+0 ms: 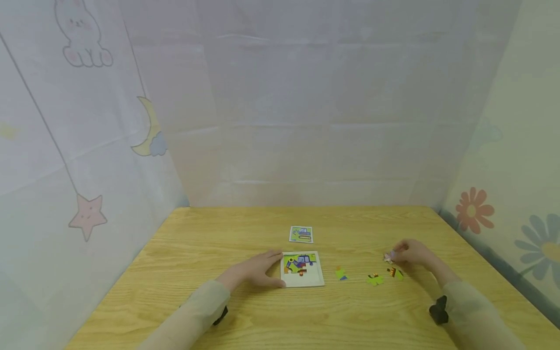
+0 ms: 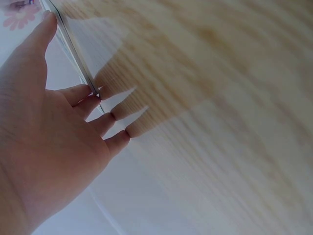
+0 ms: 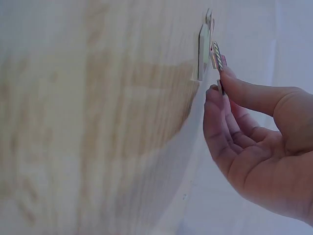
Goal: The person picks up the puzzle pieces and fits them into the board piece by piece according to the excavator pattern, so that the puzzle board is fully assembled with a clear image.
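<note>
Left grip touching puzzle tray, right grip pinching puzzle piece, wooden table

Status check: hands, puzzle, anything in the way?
Left hand against left edge of puzzle tray. Right hand pinching a puzzle piece. Tray partly filled. Loose pieces between right hand and tray.

The puzzle tray is white, the grained table yellow.

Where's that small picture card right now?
In the head view, the picture card lies on the wooden table, just beyond the puzzle tray, ahead and right of the left hand.
</note>
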Demonstrator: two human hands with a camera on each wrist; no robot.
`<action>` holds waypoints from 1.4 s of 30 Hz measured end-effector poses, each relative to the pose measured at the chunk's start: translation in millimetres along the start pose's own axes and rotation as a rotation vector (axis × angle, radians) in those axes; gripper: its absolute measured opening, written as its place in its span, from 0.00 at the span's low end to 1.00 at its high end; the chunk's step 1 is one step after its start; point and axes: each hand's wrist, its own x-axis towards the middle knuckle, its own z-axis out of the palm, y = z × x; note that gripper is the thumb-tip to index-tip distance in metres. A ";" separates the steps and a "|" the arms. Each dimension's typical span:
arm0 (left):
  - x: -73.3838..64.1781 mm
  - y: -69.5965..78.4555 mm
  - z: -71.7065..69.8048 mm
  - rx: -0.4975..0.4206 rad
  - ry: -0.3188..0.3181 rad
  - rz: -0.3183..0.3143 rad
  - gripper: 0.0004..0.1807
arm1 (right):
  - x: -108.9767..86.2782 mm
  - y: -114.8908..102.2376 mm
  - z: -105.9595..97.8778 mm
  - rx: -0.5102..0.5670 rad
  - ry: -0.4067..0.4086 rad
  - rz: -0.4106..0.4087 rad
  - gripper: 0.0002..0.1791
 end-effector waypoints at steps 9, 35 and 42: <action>-2.1 2.1 -0.7 -0.014 -0.006 -0.009 0.47 | 1.0 -4.0 4.0 0.079 -0.010 -0.050 0.26; 2.7 -2.4 0.0 -0.016 -0.007 -0.009 0.49 | 20.8 -34.9 25.5 0.284 -0.078 -0.073 0.31; 2.8 -2.7 0.0 -0.016 -0.010 -0.013 0.49 | 24.5 -44.8 33.6 0.271 -0.071 -0.078 0.33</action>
